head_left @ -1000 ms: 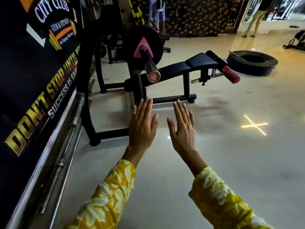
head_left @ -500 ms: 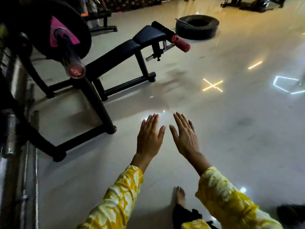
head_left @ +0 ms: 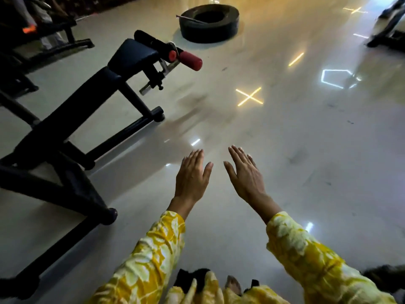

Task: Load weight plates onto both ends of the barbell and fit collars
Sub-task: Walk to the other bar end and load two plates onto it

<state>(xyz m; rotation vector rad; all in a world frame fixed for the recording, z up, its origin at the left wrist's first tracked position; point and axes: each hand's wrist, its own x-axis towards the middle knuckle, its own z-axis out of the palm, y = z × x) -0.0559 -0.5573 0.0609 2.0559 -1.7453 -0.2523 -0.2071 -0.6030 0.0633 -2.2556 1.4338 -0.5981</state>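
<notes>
Glossy pale floor [head_left: 306, 161] beneath both hands. Black padded bench [head_left: 94, 88] ahead-left of left hand [head_left: 191, 178]. Black tyre [head_left: 209, 23] well ahead of both. Left hand and right hand [head_left: 245, 176] near each other, not touching, fingers straight, released, grasping nothing. Red roller [head_left: 190, 60] on bench's far end. Whereabouts of barbell: cannot tell.

Glossy pale floor [head_left: 285, 172], streaked with reflected lights. Toward its left edge, a black padded bench [head_left: 122, 69] standing on tube-frame feet; near the far edge, a black tyre [head_left: 209, 23] lying flat. At the far right corner, the dark base of another machine [head_left: 388, 29].
</notes>
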